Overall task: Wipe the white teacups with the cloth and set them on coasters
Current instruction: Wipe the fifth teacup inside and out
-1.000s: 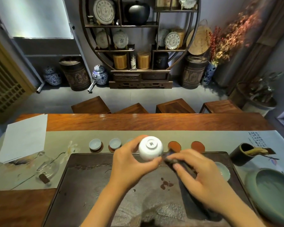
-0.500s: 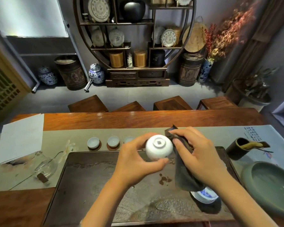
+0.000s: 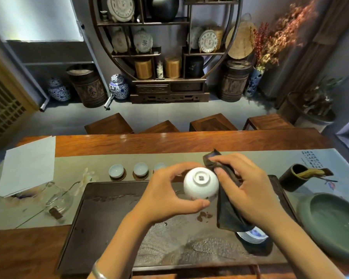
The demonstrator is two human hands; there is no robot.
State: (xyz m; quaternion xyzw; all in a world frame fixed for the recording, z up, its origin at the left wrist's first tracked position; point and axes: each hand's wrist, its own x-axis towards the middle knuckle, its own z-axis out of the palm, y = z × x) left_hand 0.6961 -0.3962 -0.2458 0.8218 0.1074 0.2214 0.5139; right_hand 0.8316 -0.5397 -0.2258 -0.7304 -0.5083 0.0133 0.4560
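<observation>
The left hand holds a white teacup bottom-up above the dark tea tray, its fingers curled around the rim and its thumb under the cup. The foot ring bears a small dark stamp, too small to read. The right hand presses a dark cloth against the cup's side, fingers closed on the fabric. Three more cups sit on coasters on the table runner, whose right end shows unreadable black calligraphy.
</observation>
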